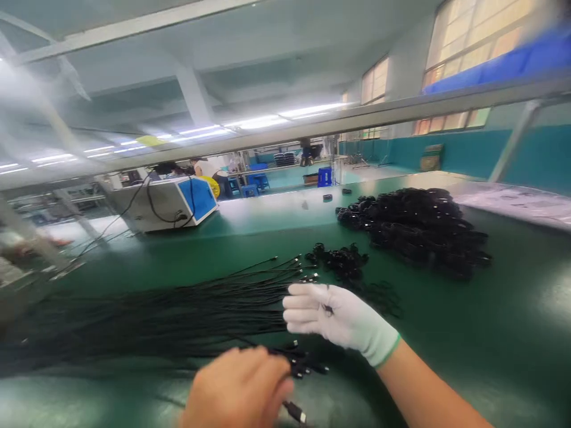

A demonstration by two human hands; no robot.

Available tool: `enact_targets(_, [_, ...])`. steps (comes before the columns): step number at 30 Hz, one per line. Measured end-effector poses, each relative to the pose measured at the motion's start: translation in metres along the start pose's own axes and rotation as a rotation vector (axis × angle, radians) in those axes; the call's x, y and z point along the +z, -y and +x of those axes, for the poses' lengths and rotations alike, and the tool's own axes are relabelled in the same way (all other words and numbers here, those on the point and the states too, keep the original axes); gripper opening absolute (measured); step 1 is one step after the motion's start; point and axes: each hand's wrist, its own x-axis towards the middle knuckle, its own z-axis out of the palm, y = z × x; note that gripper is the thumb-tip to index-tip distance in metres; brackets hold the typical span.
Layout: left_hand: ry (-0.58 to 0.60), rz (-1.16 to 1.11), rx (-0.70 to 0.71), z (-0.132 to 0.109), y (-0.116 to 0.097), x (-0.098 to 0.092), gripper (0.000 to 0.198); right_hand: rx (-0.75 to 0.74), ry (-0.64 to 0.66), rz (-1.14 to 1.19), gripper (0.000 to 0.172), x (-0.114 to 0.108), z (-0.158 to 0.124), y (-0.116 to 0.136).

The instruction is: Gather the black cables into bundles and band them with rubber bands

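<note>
Near the bottom edge my left hand (pixel 243 389), bare and somewhat blurred, is closed with its fingers curled. From under its thumb sticks a black cable (pixel 292 410) with a metal plug tip; the grip itself is mostly hidden. My right hand (pixel 334 318), in a white glove with a green cuff, is held palm-up with fingers stretched out to the left. A small dark spot or piece shows on its palm; I cannot tell which. Long black cables (pixel 178 315) lie side by side to the left, plug ends near both hands. Small black loops (pixel 341 260) lie beyond the glove.
A big heap of coiled black cables (pixel 419 229) sits at the right on the green table (pixel 513 309). A grey and blue machine (pixel 173 203) with a yellow reel stands back left. A metal rail (pixel 392 116) crosses above. Clear plastic sheeting (pixel 517 202) lies far right. Another person is in the background.
</note>
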Motion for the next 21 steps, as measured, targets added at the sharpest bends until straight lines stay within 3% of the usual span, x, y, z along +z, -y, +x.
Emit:
enact_targets(4, [0.131, -0.308, -0.283, 0.049, 0.024, -0.019, 0.014, 0.204, 0.239, 0.010, 0.049, 0.011, -0.004, -0.022])
enact_targets(6, [0.160, -0.412, -0.359, 0.064, 0.033, -0.014, 0.013, 0.243, 0.312, 0.022, 0.053, 0.015, -0.006, -0.028])
enact_targets(9, [0.184, -0.494, -0.399, 0.073, 0.039, 0.004, 0.015, 0.262, 0.319, 0.030, 0.048, 0.017, -0.006, -0.033])
enact_targets(15, [0.323, -0.568, -0.404, 0.053, 0.057, 0.045, 0.030, 0.097, 0.311, 0.242, 0.036, 0.020, -0.005, -0.030])
enact_targets(18, [0.268, -0.303, -0.454, 0.027, 0.065, 0.058, 0.031, -0.025, 0.245, 0.324, 0.027, 0.019, -0.003, -0.018])
enact_targets(21, [0.263, 0.078, -0.442, -0.002, 0.049, 0.065, 0.027, -0.121, 0.122, 0.297, 0.029, 0.016, 0.000, -0.009])
